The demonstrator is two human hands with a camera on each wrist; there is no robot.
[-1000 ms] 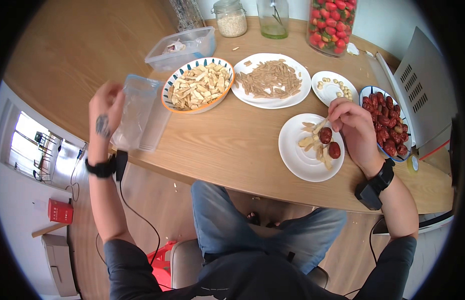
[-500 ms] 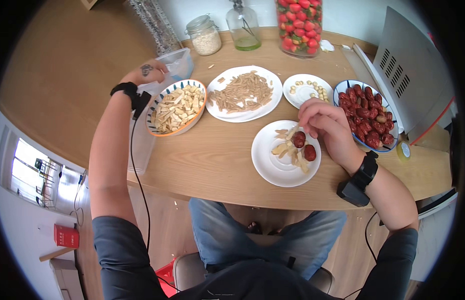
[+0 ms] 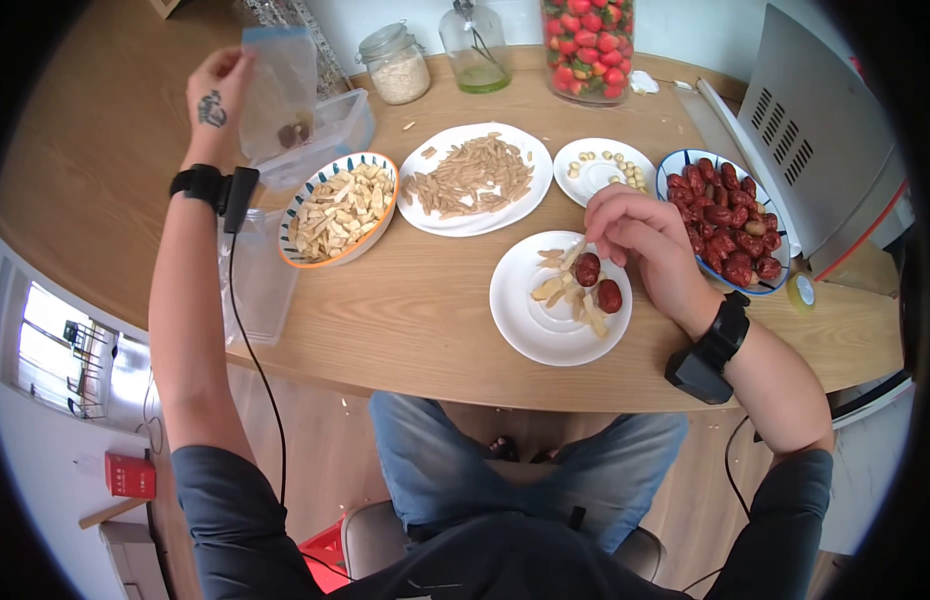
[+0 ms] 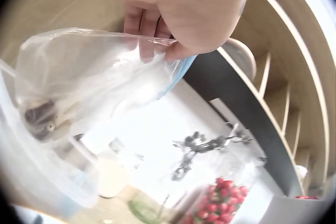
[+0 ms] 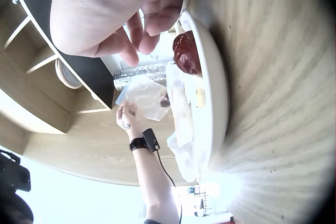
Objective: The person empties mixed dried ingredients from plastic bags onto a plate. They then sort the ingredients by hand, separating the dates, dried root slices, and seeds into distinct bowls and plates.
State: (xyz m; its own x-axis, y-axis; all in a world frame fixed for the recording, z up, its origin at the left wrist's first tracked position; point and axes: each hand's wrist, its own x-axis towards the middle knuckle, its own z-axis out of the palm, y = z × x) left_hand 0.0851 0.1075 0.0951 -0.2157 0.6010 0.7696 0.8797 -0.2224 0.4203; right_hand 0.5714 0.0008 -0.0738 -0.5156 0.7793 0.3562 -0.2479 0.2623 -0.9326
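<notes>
In the head view the left hand (image 3: 217,98) pinches the blue-topped edge of a clear zip bag (image 3: 277,85), held up over a plastic tub (image 3: 335,135). Dark red and pale pieces lie in the bag's bottom, also visible in the left wrist view inside the bag (image 4: 79,82). The right hand (image 3: 645,240) is over the edge of a small white plate (image 3: 525,325), its fingertips pinching a pale strip (image 3: 575,252). Two red dates (image 3: 610,296) and several pale slices (image 3: 550,290) lie on that plate.
A bowl of pale chunks (image 3: 342,212), a plate of tan slices (image 3: 475,178), a saucer of small pale pieces (image 3: 600,172) and a bowl of dates (image 3: 725,220) stand behind. Flat clear plastic (image 3: 260,285) lies at left; jars (image 3: 397,75) and a metal box (image 3: 820,150) line the back.
The left hand moved from above the table's left side to the tub and lifted a filled bag from it. The right hand stays at the small plate; the head view has shifted.
</notes>
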